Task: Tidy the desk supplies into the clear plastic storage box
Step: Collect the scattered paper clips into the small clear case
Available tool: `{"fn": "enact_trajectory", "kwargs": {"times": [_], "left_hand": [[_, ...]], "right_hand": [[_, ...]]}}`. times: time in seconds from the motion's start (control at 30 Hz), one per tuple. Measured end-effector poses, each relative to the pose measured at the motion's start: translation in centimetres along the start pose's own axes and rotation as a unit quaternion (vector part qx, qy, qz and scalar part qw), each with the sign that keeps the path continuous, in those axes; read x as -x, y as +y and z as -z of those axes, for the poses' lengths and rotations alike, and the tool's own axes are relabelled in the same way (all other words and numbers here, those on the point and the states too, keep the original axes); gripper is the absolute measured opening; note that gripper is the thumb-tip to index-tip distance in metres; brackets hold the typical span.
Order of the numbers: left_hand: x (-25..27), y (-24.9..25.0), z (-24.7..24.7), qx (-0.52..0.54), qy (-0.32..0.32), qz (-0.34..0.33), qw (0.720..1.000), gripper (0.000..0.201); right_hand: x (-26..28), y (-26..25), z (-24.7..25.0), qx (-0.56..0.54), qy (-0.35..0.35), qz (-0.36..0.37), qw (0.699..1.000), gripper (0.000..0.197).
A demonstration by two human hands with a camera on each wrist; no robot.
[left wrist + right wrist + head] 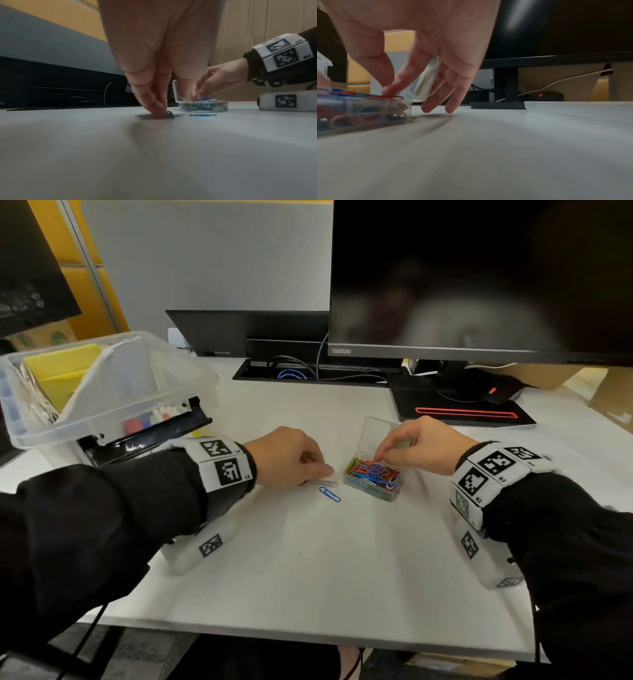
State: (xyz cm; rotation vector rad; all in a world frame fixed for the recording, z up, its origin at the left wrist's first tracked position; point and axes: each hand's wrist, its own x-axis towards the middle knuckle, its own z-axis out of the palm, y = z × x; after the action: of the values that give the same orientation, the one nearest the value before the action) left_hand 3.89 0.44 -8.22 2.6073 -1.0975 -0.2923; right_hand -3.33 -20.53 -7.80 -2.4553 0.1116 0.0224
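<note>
A small clear case (371, 486) full of coloured paper clips stands mid-desk with its lid (375, 433) tipped up. My right hand (378, 458) reaches over it; thumb and forefinger (397, 83) meet on a red clip atop the pile, in the case (364, 112). My left hand (325, 472) is just left of the case, fingertips down on the desk, pinching a blue clip (169, 114). Beside it lie a white clip (325, 483) and a loose blue clip (330, 494). The big clear storage box (30, 436) stands at the far left.
A monitor (479, 285) on its black base (459, 414) fills the back right, with a mouse (503, 393) on the base. A cable slot (308, 371) runs behind the case. Brown cardboard (609, 395) lies at the far right. The storage box holds yellow items and markers.
</note>
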Motion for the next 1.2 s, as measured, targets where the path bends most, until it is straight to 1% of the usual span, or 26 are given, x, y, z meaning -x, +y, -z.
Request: {"fn": "enact_trajectory", "kwargs": {"times": [0.1, 0.17, 0.33, 0.4, 0.47, 0.57, 0.7, 0.77, 0.87, 0.93, 1.0, 1.03, 1.1, 1.2], "left_hand": [[0.3, 0.9, -0.4, -0.016, -0.029, -0.012, 0.999, 0.047], [0.4, 1.1, -0.6, -0.018, -0.045, -0.031, 0.998, 0.049], [0.2, 0.9, -0.4, 0.039, -0.047, -0.053, 0.997, 0.025], [0.2, 0.9, -0.5, 0.045, -0.051, -0.055, 0.996, 0.02], [0.1, 1.0, -0.6, 0.026, -0.053, -0.062, 0.996, 0.017], [0.0, 1.0, -0.6, -0.026, -0.042, -0.077, 0.996, 0.017], [-0.1, 1.0, -0.5, -0.03, -0.038, -0.077, 0.996, 0.017], [-0.2, 1.0, -0.5, -0.022, -0.023, -0.075, 0.997, 0.018], [-0.4, 1.1, -0.2, 0.017, 0.05, -0.078, 0.996, 0.018], [-0.7, 1.5, 0.1, 0.05, 0.103, -0.092, 0.989, 0.018], [-1.3, 2.3, 0.2, 0.059, 0.127, -0.117, 0.983, 0.019], [-1.6, 2.8, 0.2, 0.058, 0.125, -0.13, 0.982, 0.019], [-2.2, 3.5, 0.0, 0.045, 0.098, -0.146, 0.983, 0.02], [-2.6, 3.7, -0.2, 0.011, 0.063, -0.137, 0.988, 0.025]], "right_hand": [[-0.1, 0.1, 0.0, -0.002, 0.009, 0.007, 1.0, 0.017], [-0.1, 0.1, 0.0, 0.0, 0.017, 0.007, 1.0, 0.017], [-0.1, 0.2, 0.2, 0.008, 0.027, 0.012, 1.0, 0.02], [-0.2, 0.2, 0.3, 0.019, 0.027, 0.012, 0.999, 0.024], [-0.2, 0.1, 0.2, 0.02, 0.035, 0.011, 0.999, 0.029], [-0.1, 0.1, 0.2, 0.021, 0.05, 0.01, 0.998, 0.029], [-0.1, 0.2, 0.1, 0.015, 0.061, 0.006, 0.998, 0.027], [0.0, 0.1, 0.1, 0.013, 0.061, 0.004, 0.998, 0.027], [0.2, -0.2, 0.2, 0.004, 0.057, 0.004, 0.998, 0.032], [0.3, -0.4, 0.2, -0.007, 0.052, -0.003, 0.999, 0.035], [0.5, -0.5, 0.2, -0.011, 0.052, -0.008, 0.999, 0.037], [0.5, -0.6, 0.2, -0.01, 0.055, -0.01, 0.998, 0.037], [0.5, -0.7, 0.2, -0.01, 0.062, -0.016, 0.998, 0.037], [0.3, -0.7, 0.2, -0.015, 0.052, -0.03, 0.998, 0.036]]}}
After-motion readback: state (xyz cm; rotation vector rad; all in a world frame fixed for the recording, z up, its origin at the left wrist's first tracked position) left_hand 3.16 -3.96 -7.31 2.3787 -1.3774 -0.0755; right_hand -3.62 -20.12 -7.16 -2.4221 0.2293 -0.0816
